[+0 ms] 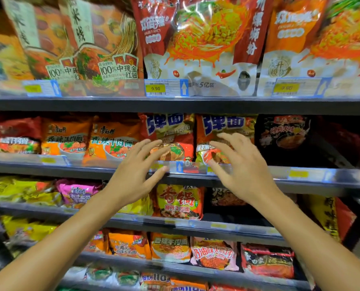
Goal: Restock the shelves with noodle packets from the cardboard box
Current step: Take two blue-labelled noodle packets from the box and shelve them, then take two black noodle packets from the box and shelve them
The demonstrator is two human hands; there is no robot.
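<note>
Shelving: dark metal shelves (175,106) are running across the whole frame in stacked tiers, each front edge carrying a clear plastic price rail (166,87) with yellow tags; a dark upright is closing the unit at lower right.

Top tier: tall glossy pouches are standing upright, orange ones at upper left, red-and-white ones (198,45) at upper centre and right.

Second tier, centre frame: two red-and-gold noodle packets are standing side by side, the left noodle packet (170,131) and the right noodle packet (227,127), flanked by orange packs (112,141) on the left and a black pack (284,135) on the right. A dark gap is showing at the far right of this tier.

Lower tiers: crinkled yellow, pink, orange and black packs are lying in rows, with a dark gap beside the red pack (179,202) at centre.

Hands: the left hand (133,175) and right hand (244,166) are reaching in front of the two centre packets, fingers spread and released, grasping nothing; contact with the packets cannot be told.
</note>
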